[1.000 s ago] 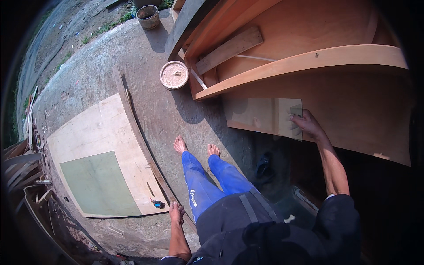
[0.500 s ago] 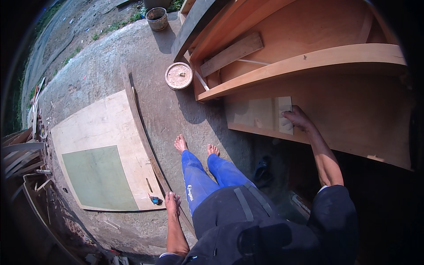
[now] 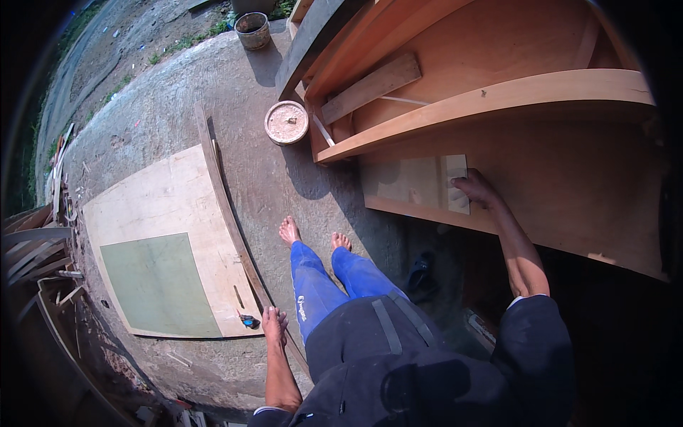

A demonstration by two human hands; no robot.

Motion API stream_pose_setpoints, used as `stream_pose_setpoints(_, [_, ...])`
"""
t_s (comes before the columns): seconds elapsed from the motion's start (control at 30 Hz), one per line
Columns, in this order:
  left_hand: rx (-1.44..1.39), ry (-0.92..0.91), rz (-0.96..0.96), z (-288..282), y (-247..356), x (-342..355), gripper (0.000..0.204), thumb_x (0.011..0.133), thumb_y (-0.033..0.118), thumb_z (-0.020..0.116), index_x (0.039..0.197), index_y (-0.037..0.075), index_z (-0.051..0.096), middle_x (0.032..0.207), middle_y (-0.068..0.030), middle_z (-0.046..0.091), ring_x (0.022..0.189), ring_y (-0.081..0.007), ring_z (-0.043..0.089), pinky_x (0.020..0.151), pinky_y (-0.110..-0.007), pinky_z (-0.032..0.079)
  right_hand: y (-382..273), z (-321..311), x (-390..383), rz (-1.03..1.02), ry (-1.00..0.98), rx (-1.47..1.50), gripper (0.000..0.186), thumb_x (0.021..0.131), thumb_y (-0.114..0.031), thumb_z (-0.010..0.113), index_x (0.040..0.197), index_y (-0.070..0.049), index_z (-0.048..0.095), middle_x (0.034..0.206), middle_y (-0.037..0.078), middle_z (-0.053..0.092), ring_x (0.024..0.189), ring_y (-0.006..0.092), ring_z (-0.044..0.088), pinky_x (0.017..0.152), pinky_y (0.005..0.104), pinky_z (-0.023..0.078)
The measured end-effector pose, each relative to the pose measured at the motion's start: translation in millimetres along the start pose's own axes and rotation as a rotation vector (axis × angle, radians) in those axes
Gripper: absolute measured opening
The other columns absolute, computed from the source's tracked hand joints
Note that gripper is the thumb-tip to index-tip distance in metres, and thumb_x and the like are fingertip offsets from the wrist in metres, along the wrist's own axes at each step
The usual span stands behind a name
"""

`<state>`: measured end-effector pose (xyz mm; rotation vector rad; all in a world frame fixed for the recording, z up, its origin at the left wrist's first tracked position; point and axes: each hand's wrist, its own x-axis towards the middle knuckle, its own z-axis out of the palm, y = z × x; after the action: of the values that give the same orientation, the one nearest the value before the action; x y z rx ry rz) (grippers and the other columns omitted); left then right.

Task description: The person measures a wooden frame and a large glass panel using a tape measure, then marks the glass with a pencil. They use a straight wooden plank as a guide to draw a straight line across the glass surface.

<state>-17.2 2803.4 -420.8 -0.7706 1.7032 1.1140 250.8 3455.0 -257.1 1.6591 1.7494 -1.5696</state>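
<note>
My right hand (image 3: 478,189) grips the right end of a pale, glossy rectangular sheet (image 3: 413,178), with a finger or thumb over its face. This sheet lies against a reddish-brown wooden panel (image 3: 562,213); I cannot tell what it is made of. Down at my left side, my left hand (image 3: 274,324) has curled fingers, and whether anything is in them is hidden. Directly beneath that hand in view runs a long narrow wooden strip (image 3: 231,213). A small blue-and-black tool (image 3: 248,321) lies close to the hand, on a light plywood sheet (image 3: 153,188).
A greenish rectangular sheet (image 3: 160,285) lies on the plywood. Ahead stand a round tub with a pale, crusted top (image 3: 287,122) and a bucket (image 3: 252,30). A curved wooden frame (image 3: 498,96) fills the upper right. Scrap wood (image 3: 35,249) is piled at far left; footwear (image 3: 421,272) lies in shade.
The view has shifted very slightly, so both hands appear a little further left. My right hand keeps its hold on the pale sheet; nothing else visibly differs.
</note>
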Motion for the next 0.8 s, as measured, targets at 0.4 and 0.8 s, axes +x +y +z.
stream_pose_setpoints(0.4, [0.042, 0.016, 0.021, 5, 7, -6, 0.071, 0.103, 0.045, 0.053, 0.159, 0.011, 0.024, 0.15, -0.0201, 0.046, 0.118, -0.0315, 0.06, 0.094, -0.043, 0.052, 13, -10, 3, -0.014, 0.072, -0.012, 0.048, 0.087, -0.019, 0.066, 0.131, 0.0, 0.061, 0.107, 0.015, 0.072, 0.09, 0.0254, 0.072, 0.075, 0.0377, 0.058])
stream_pose_setpoints(0.8, [0.018, -0.042, 0.036, 21, 15, 4, 0.075, 0.101, 0.049, 0.055, 0.159, 0.014, 0.023, 0.151, -0.0166, 0.046, 0.113, -0.028, 0.062, 0.09, -0.041, 0.051, 4, -18, 8, -0.054, 0.427, -0.306, 0.031, 0.087, -0.019, 0.066, 0.108, 0.003, 0.066, 0.094, 0.02, 0.072, 0.082, 0.0293, 0.072, 0.076, 0.0417, 0.056])
